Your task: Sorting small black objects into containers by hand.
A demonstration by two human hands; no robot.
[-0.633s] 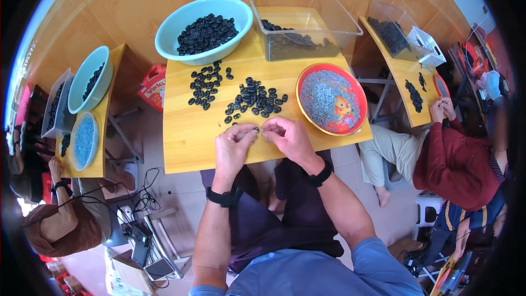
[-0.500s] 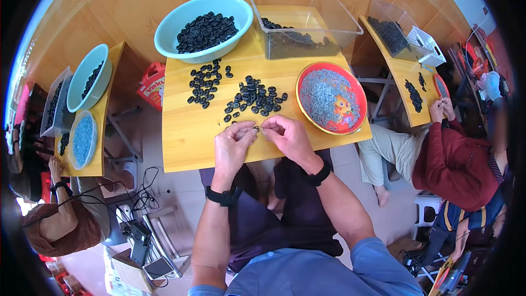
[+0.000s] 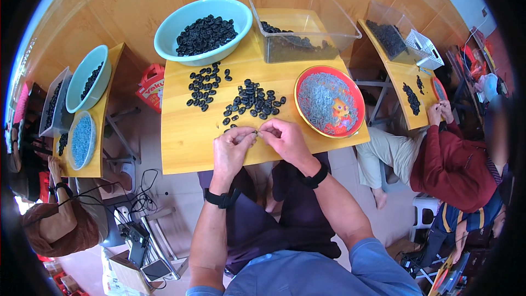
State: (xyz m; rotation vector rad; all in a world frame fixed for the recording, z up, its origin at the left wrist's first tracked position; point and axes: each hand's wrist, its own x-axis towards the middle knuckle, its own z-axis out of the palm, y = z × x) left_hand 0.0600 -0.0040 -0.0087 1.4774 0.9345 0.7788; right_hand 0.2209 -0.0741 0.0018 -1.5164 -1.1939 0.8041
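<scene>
Over the near part of the yellow table (image 3: 181, 148), my two hands meet at the fingertips. My left hand (image 3: 230, 151) pinches a small black oval part (image 3: 255, 132), mostly hidden by the fingers. My right hand (image 3: 287, 141) is closed in a pinch against the same spot; what it holds is too small to make out. Just beyond lies a loose pile of black oval parts (image 3: 255, 98) with holes in them. Another group of these parts (image 3: 201, 89) is spread to its left. On the right, a round red tray (image 3: 352, 89) with a gold rim holds many small grey pin-like pieces (image 3: 318, 98).
At the back stand a light-blue basin (image 3: 164, 41) full of black parts and a clear plastic bin (image 3: 301, 52) with dark pieces inside. People work at side tables left (image 3: 104, 109) and right (image 3: 397, 71). Cables (image 3: 134, 200) hang at lower left.
My right fingertips have closed the small gap to my left ones and now meet at the black part. The view has shifted slightly; the piles look the same.
</scene>
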